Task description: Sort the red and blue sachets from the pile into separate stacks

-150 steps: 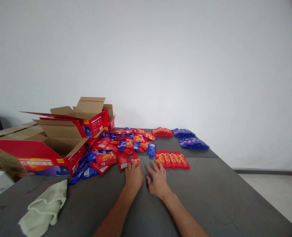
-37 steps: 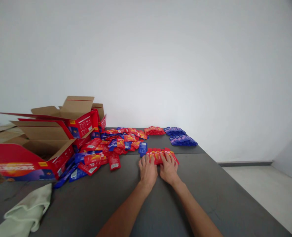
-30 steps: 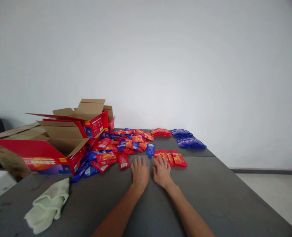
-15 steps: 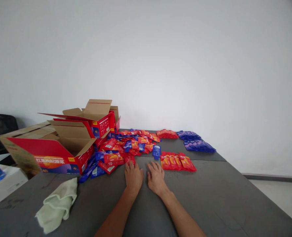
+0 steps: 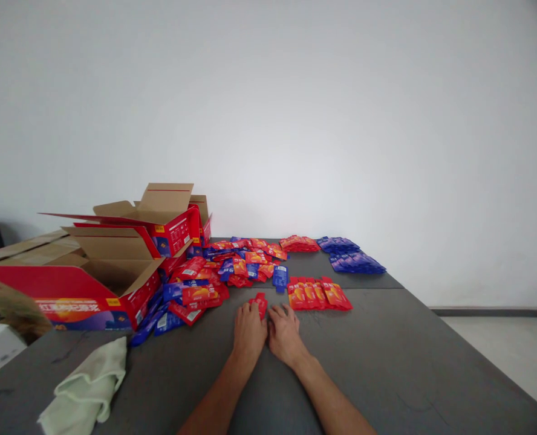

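My left hand (image 5: 249, 331) lies over a small red packet (image 5: 260, 302), its fingers closed on the near part, with the far end showing past the fingertips. Close beside it, my right hand (image 5: 286, 333) rests on the table with loosely bent fingers and nothing visible in them. Beyond the right hand is a row of overlapping red packets (image 5: 318, 295) with orange prints. A single blue packet (image 5: 280, 278) lies left of that row. To the left spreads a loose heap of red and blue packets (image 5: 200, 294).
Open red cartons (image 5: 78, 296) with brown flaps stand at the left. A pale green cloth (image 5: 87, 386) lies crumpled on the grey table (image 5: 386, 356). At the back are stacked red packets (image 5: 299, 243) and blue packets (image 5: 357, 262), near a white wall (image 5: 268, 121).
My left hand has drawn a red packet out of the heap, rightward toward my right hand. The hands are now closer together. The whole view has shifted slightly.
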The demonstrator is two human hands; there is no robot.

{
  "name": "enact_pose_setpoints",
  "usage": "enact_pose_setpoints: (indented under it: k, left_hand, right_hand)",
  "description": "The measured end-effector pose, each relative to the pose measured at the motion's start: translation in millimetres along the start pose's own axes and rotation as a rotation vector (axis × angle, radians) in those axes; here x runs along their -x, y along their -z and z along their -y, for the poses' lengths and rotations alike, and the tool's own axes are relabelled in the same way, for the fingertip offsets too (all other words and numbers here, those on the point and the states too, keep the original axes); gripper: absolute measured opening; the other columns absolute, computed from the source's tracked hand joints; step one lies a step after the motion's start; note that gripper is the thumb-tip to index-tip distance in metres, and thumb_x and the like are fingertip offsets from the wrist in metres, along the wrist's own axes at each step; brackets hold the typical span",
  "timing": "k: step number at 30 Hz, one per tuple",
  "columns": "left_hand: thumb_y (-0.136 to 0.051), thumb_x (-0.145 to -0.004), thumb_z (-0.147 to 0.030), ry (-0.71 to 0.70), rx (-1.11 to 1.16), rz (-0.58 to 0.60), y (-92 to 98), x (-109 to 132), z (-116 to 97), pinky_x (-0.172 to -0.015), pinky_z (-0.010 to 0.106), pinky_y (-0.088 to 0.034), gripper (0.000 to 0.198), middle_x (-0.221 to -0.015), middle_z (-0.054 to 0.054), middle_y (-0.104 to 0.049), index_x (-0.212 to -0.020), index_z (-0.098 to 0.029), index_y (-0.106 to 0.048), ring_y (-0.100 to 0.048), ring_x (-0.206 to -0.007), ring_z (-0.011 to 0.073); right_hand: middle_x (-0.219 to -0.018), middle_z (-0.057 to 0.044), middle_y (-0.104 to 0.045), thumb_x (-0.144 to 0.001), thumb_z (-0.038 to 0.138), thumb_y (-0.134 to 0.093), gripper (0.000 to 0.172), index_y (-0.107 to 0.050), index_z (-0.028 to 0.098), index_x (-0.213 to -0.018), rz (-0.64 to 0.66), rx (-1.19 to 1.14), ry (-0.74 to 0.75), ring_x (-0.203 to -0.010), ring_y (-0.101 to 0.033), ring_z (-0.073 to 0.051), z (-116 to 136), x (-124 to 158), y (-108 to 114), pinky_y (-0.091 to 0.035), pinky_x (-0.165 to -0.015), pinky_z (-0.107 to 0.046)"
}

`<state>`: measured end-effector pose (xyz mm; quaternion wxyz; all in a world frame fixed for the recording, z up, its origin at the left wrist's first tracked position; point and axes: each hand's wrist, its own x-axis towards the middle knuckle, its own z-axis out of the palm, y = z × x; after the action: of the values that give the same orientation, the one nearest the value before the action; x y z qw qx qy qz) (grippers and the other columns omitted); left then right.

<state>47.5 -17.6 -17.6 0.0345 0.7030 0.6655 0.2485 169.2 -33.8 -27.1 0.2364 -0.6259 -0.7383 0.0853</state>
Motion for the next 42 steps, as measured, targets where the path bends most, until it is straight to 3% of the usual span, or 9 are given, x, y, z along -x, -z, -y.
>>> enact_pose_setpoints:
  k: [8,14,18,23,27,32,38,42]
  left_hand:
    - [-0.055,-0.079,-0.020,0.084,0.333,-0.082,4.4,-10.7,12.3,-0.080,0.029,-0.042,0.003,-0.086,0.006,-0.062,-0.081,-0.019,-0.057,-0.058,-0.086,0.0191]
    - [-0.061,-0.075,-0.031,0.278,0.969,-0.079,1.6,-19.0,19.7,-0.067,0.026,-0.043,0.016,-0.075,0.005,-0.066,-0.078,-0.016,-0.064,-0.060,-0.072,0.0171]
    - [-0.066,-0.065,-0.026,0.474,1.454,0.023,3.3,-17.8,15.8,-0.059,0.026,-0.044,0.020,-0.072,0.003,-0.066,-0.082,-0.015,-0.064,-0.060,-0.063,0.0158]
    - [-0.071,-0.057,-0.014,0.519,1.773,0.081,9.3,-15.9,11.3,-0.068,0.030,-0.050,0.028,-0.081,0.006,-0.069,-0.084,-0.014,-0.063,-0.065,-0.071,0.0170]
    - [-0.071,-0.057,-0.012,0.495,1.815,0.066,9.0,-16.9,10.9,-0.070,0.030,-0.051,0.028,-0.081,0.007,-0.069,-0.084,-0.013,-0.063,-0.066,-0.073,0.0169]
    - [-0.070,-0.060,-0.016,0.429,1.761,0.034,10.9,-15.3,8.2,-0.071,0.028,-0.050,0.026,-0.083,0.006,-0.069,-0.085,-0.014,-0.064,-0.065,-0.074,0.0157]
    - [-0.070,-0.061,-0.018,0.378,1.404,0.300,12.1,-4.2,4.0,-0.066,0.027,-0.050,0.031,-0.086,0.006,-0.070,-0.091,-0.014,-0.066,-0.064,-0.072,0.0156]
    - [-0.066,-0.059,-0.014,0.297,1.288,0.250,8.0,-3.7,3.8,-0.056,0.024,-0.045,0.023,-0.069,0.003,-0.067,-0.082,-0.012,-0.065,-0.059,-0.058,0.0133]
  right_hand:
    - [-0.131,-0.005,-0.060,-0.089,0.020,-0.043,0.038,-0.065,0.022,-0.120,-0.072,-0.081,0.035,-0.128,-0.041,-0.029,3.3,0.8,2.8,-0.034,-0.106,-0.039]
    - [-0.117,-0.009,-0.068,-0.093,0.022,-0.043,0.032,-0.068,0.020,-0.112,-0.146,-0.187,0.099,-0.114,-0.052,-0.024,3.5,-3.3,0.8,-0.035,-0.102,-0.035]
    - [-0.105,-0.007,-0.071,-0.095,0.025,-0.043,0.029,-0.069,0.021,-0.106,-0.157,-0.288,0.138,-0.101,-0.059,-0.021,5.0,-4.4,4.7,-0.038,-0.095,-0.033]
    - [-0.103,-0.007,-0.071,-0.093,0.034,-0.048,0.033,-0.064,0.020,-0.118,-0.158,-0.500,0.064,-0.091,-0.063,-0.021,3.3,-6.5,4.9,-0.044,-0.084,-0.031]
    - [-0.080,-0.004,-0.069,-0.088,0.044,-0.054,0.032,-0.066,0.019,-0.102,-0.113,-0.744,-0.076,-0.070,-0.061,-0.018,0.1,-10.1,-1.0,-0.045,-0.066,-0.027]
    - [-0.063,0.001,-0.059,-0.082,0.050,-0.060,0.032,-0.062,0.018,-0.079,-0.009,-0.954,-0.222,-0.056,-0.050,-0.013,0.8,-9.5,0.8,-0.035,-0.052,-0.023]
    - [-0.061,0.003,-0.054,-0.079,0.043,-0.061,0.025,-0.059,0.019,-0.076,-0.083,-1.031,-0.243,-0.056,-0.045,-0.012,0.1,-9.3,6.6,-0.034,-0.053,-0.023]
    - [-0.065,0.000,-0.059,-0.076,0.040,-0.061,0.022,-0.058,0.019,-0.071,-0.119,-1.007,-0.210,-0.060,-0.050,-0.014,-2.1,-13.1,2.5,-0.038,-0.057,-0.025]
